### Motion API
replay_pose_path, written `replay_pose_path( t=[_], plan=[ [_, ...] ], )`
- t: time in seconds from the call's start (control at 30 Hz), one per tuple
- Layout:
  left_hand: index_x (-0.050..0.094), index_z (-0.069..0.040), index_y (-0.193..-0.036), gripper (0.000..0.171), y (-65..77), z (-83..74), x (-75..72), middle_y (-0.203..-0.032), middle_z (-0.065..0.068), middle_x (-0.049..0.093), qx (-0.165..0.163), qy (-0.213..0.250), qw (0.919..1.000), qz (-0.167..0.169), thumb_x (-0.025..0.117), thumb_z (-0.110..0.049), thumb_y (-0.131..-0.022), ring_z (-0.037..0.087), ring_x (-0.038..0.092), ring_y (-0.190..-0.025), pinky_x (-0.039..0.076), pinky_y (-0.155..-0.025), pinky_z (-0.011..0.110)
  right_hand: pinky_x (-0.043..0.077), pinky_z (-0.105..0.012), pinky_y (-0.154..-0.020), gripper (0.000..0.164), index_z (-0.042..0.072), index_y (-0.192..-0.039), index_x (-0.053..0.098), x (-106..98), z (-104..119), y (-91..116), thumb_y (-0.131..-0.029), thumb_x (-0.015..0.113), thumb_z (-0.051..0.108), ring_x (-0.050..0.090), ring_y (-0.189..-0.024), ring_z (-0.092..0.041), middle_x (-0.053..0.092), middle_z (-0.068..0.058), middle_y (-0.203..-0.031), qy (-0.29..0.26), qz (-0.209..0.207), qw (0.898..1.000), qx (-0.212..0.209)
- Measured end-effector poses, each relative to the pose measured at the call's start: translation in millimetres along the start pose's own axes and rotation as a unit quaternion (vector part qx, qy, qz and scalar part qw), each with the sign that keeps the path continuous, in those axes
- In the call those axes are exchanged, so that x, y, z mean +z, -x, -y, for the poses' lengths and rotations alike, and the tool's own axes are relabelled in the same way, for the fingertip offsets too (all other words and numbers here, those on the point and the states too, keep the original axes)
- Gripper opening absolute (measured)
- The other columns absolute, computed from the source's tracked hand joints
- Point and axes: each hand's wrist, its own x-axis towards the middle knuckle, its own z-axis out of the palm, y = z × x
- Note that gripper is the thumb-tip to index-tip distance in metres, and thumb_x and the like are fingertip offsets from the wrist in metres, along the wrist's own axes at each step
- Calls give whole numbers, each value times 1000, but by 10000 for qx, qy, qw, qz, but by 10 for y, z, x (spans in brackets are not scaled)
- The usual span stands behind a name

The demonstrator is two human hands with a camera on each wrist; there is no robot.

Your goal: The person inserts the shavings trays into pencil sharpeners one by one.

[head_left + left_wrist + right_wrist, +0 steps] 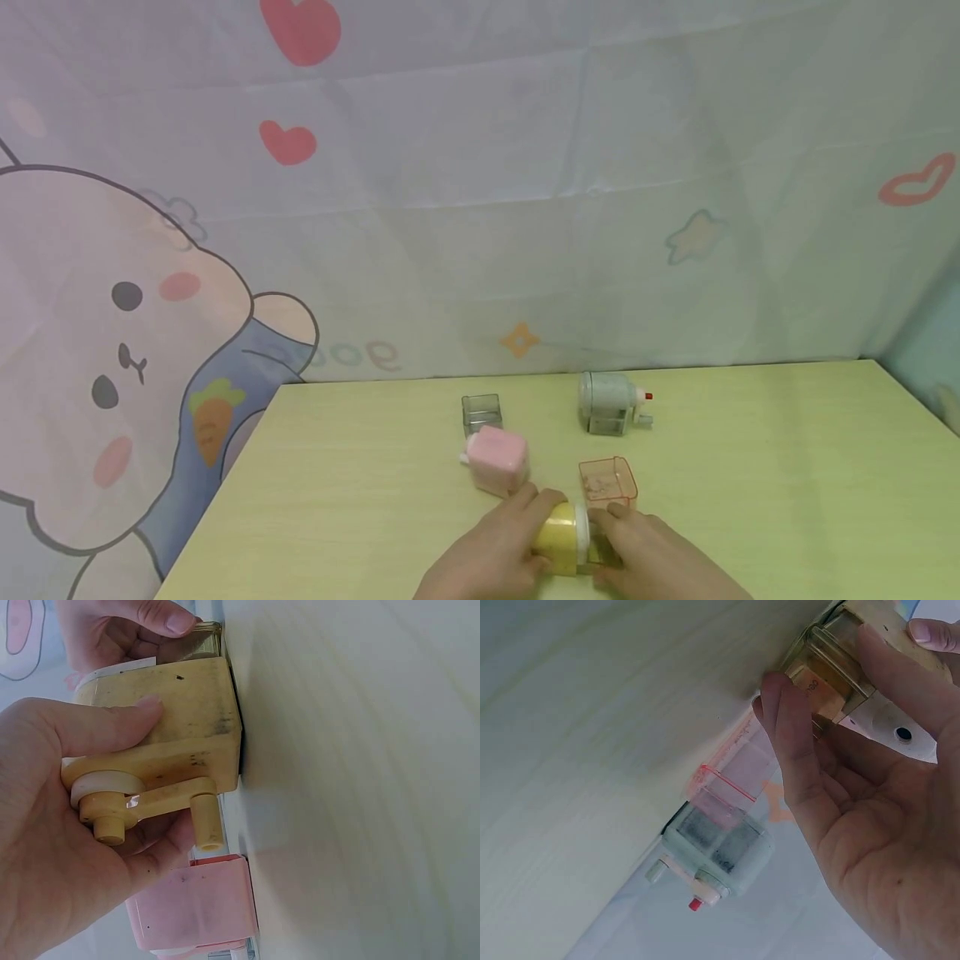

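Observation:
A yellow crank pencil sharpener point(557, 540) lies near the table's front, its crank handle point(207, 822) facing the left wrist camera. My left hand point(497, 543) grips its body, thumb on one side and fingers curled round the other. My right hand point(651, 550) pinches a clear, yellow-tinted shavings drawer point(831, 679) between thumb and fingers. That drawer projects from the sharpener's white front, which has a round pencil hole point(903, 734). How far the drawer sits inside is hidden by the sharpener body.
Just beyond my left hand sits a pink pencil sharpener point(501, 458), with a clear grey drawer point(482, 412) behind it. A clear red-edged drawer point(609, 481) stands beyond my right hand. Farther back is a grey-green sharpener point(606, 394) near the patterned backdrop point(465, 208).

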Motion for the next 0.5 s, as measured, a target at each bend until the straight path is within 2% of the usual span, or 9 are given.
replay_pose_path(
  t=[0.2,0.37,0.5],
  plan=[
    [44,-25,-122,60,-5,-20,6,-96,-10,45,9,-1,10000,43,69,-9,-70,4,45,-78,46,-69,18,42,-28,-54,30,15,-96,56,-4,-5,26,-75,69,31,43,-62,-7,50,7,-76,-42,-52,10000,35],
    [44,-26,-123,62,-17,-24,12,-96,-10,46,-59,95,9999,78,69,-8,-69,4,46,-77,47,-68,19,43,-26,-52,30,14,-95,55,-4,-8,36,-74,70,29,44,-59,-5,51,7,-74,-175,-96,9998,-21],
    [43,-26,-123,64,-15,0,19,-96,-10,46,-50,76,9999,57,69,-8,-68,4,46,-78,47,-70,21,47,-27,-55,30,14,-94,55,9,-7,25,-72,72,25,47,-63,-4,56,7,-78,-272,-202,9994,-118]
  ],
)
